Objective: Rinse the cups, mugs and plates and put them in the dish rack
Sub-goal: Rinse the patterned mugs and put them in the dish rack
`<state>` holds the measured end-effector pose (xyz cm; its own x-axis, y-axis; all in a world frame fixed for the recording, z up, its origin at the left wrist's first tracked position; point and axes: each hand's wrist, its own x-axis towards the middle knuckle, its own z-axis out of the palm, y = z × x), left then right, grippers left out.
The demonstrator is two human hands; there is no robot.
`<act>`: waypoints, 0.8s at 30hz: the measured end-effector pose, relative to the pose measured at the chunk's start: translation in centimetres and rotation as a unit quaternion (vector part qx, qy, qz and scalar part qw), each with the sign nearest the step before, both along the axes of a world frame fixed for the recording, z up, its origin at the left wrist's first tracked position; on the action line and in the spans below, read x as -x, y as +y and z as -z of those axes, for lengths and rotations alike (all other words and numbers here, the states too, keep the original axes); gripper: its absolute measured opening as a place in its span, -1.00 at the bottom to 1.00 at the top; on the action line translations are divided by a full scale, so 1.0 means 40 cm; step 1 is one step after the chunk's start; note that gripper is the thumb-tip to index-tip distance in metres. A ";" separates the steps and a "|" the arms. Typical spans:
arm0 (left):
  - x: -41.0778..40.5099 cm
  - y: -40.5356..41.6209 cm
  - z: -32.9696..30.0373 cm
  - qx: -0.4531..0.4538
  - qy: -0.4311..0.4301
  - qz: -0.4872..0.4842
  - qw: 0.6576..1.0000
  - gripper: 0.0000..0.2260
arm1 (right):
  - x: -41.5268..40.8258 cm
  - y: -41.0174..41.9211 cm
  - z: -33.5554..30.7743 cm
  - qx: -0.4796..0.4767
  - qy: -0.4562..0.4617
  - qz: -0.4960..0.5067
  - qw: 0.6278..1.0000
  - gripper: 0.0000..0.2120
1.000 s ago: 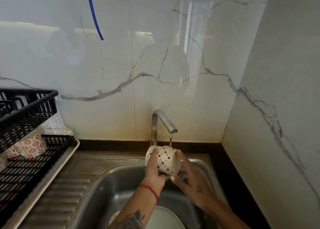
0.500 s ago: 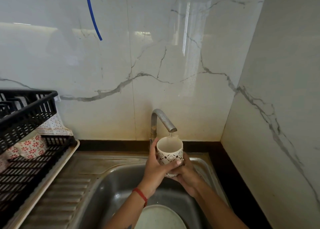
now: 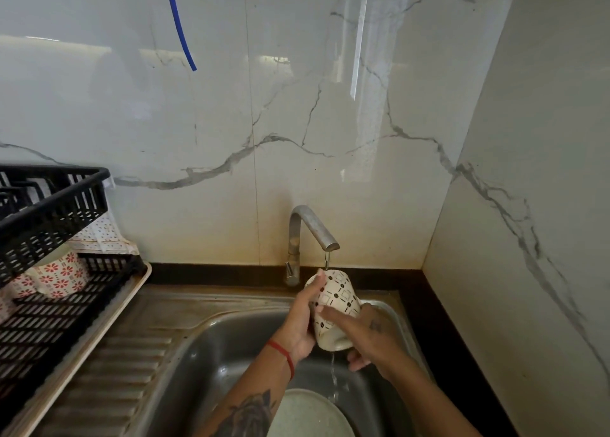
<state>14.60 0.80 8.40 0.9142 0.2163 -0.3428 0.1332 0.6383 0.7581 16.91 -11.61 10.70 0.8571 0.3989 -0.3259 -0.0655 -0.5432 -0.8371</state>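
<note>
Over the steel sink [image 3: 211, 344], both hands' grips clasp the patterned mug [image 3: 335, 308], mouth tilted down towards the person.

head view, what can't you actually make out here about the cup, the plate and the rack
- Patterned cup, head view: its mouth faces down and away; the left hand and right hand cover its lower sides, so inside and handle are unseen.
- Plate in the sink: cut off by the bottom edge and the left forearm.
- Dish rack: runs off the left edge; the red-flowered mug is half hidden by its upper tier.
</note>
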 end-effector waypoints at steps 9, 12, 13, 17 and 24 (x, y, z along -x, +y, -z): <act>0.025 -0.038 0.077 -0.098 -0.060 0.043 0.992 -0.36 | -0.042 -0.070 -0.031 -0.177 0.346 0.100 0.916 -0.19; 0.059 -0.034 0.073 -0.142 -0.077 0.073 0.984 -0.22 | -0.035 -0.071 -0.019 -0.205 0.379 0.087 0.898 -0.16; 0.067 -0.030 0.072 -0.165 -0.073 0.089 0.979 -0.15 | -0.032 -0.070 -0.015 -0.210 0.384 0.079 0.896 -0.15; 0.087 -0.019 0.049 -0.223 -0.047 0.054 0.972 -0.36 | -0.021 -0.076 -0.007 -0.158 0.342 0.003 0.926 -0.01; 0.140 -0.023 0.021 -0.129 0.097 -0.018 0.987 -0.35 | 0.019 -0.084 0.010 -0.084 0.019 -0.026 0.996 -0.68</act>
<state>8.98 -0.12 7.55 0.8274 0.3499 -0.4393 0.2724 0.4340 0.8587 16.13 -14.98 10.32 0.8224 0.4942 -0.2819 -0.0736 -0.3989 -0.9140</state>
